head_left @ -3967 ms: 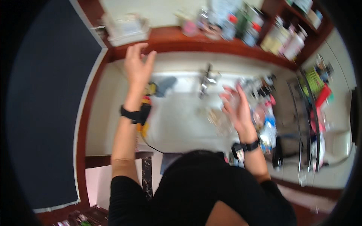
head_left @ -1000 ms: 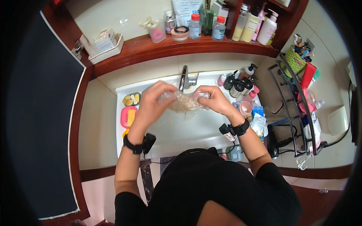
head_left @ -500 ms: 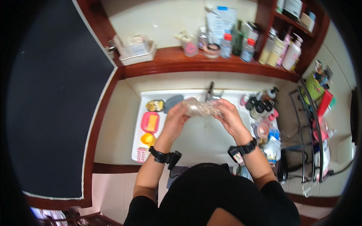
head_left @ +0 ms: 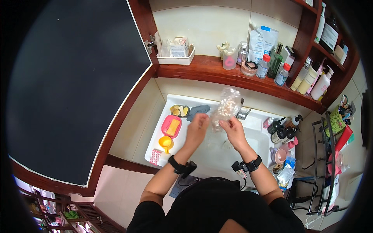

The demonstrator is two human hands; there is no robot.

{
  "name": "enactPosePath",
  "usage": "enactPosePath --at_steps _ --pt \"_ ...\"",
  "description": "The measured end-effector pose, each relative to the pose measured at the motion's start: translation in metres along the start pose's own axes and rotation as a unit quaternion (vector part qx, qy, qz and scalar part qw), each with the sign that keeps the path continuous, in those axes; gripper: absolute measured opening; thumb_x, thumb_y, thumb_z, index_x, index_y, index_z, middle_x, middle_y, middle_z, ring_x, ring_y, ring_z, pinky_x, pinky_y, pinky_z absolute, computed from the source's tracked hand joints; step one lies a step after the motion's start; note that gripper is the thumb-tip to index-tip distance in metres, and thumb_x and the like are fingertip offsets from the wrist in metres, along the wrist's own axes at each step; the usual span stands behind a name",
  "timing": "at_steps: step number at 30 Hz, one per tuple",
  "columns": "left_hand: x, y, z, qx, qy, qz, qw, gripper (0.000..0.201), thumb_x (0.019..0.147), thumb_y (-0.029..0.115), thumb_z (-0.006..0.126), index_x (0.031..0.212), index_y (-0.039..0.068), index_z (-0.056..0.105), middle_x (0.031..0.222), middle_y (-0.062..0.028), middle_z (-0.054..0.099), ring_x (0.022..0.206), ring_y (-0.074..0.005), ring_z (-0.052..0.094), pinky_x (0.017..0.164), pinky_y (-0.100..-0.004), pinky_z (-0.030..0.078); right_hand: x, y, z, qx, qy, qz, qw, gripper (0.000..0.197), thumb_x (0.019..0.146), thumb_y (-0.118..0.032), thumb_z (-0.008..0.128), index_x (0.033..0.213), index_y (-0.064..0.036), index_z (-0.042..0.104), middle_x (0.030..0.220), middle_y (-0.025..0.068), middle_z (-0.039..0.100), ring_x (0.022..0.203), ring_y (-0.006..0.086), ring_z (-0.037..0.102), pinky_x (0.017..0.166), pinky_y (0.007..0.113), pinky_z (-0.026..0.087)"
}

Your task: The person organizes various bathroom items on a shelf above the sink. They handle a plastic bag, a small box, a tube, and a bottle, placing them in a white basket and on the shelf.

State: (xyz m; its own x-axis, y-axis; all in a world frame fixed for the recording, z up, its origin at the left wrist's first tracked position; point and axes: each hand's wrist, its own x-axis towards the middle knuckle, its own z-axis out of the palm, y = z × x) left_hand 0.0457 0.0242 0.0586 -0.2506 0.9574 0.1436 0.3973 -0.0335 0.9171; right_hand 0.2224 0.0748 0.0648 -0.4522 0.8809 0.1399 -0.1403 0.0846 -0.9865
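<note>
Home bathroom, white sink (head_left: 202,155), tap (head_left: 244,113), wooden shelf (head_left: 217,72) of toiletry bottles (head_left: 321,84)
</note>
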Motion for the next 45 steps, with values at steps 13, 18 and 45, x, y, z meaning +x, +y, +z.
enactPosePath --at_steps 13,18,45 --pt "0.035 0.067 -0.072 -0.055 0.049 0.084 0.994 0.030 0.086 0.007 0.080 0.114 -0.002 0.069 0.106 -0.0073 0.075 0.092 -0.0141 0.069 0.081 -0.0306 0.056 0.015 -0.042 0.030 -0.218 0.028 -0.186 0.958 0.065 0.091 -0.003 0.071 0.149 -0.0072 0.043 0.138 0.0212 0.061 0.120 0.0365 0.066 0.098 0.040 0.053" --pt "0.103 0.112 -0.140 0.144 0.311 0.233 0.910 0.032 0.084 0.017 0.081 0.109 -0.002 0.073 0.096 -0.0193 0.076 0.084 -0.0264 0.075 0.076 -0.0353 0.056 0.001 -0.032 0.012 -0.210 0.053 -0.170 0.961 0.066 0.089 -0.003 0.073 0.148 -0.0063 0.045 0.144 0.0180 0.057 0.118 0.0292 0.067 0.099 0.038 0.053" --pt "0.290 0.075 -0.190 0.446 0.223 0.060 0.865 0.053 0.096 0.038 0.058 0.106 -0.014 0.066 0.104 -0.0371 0.069 0.102 -0.0495 0.068 0.092 -0.0500 0.054 -0.078 0.000 -0.032 -0.205 0.072 -0.044 0.975 0.063 0.087 -0.001 0.074 0.145 -0.0056 0.049 0.131 0.0153 0.065 0.098 0.0216 0.071 0.086 0.032 0.057"
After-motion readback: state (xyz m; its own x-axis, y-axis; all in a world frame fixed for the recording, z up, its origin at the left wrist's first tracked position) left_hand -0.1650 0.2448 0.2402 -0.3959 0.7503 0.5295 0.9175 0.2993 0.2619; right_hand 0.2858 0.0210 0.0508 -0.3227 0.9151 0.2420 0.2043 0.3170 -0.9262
